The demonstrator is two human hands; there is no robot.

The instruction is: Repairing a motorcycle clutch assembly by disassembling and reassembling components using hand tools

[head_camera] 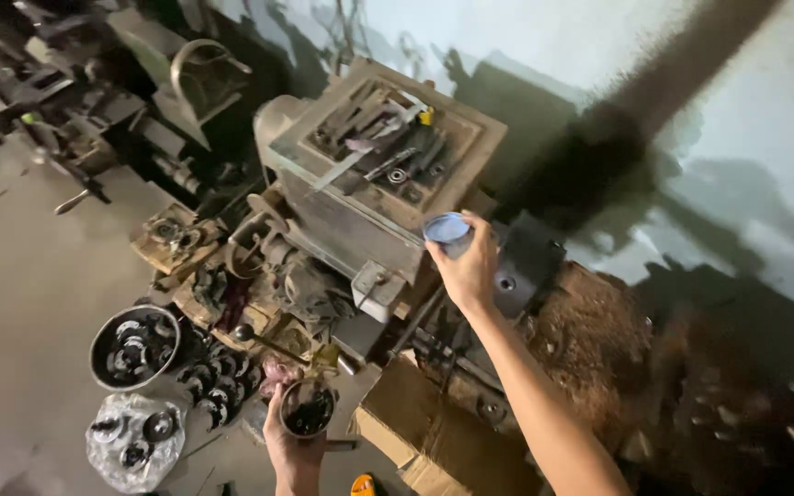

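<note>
Right hand (467,268) raised on an outstretched arm, fingers clasping a blue-lidded jar (448,231), upright, beside the grey machine (351,216). Left hand (292,441) low, fingers cupping a round tin (307,408), mouth up.

A grimy metal machine housing (374,174) fills the centre, its recessed top holding loose tools and bits (383,138). At eight o'clock from it a round black pan of gears (133,346) stands on the concrete floor (20,276), a clear plastic bag of parts (132,439) just below. A cardboard box (429,432) sits at six o'clock, and rusty swarf (590,340) is heaped at four o'clock against the pale wall (737,138).
</note>
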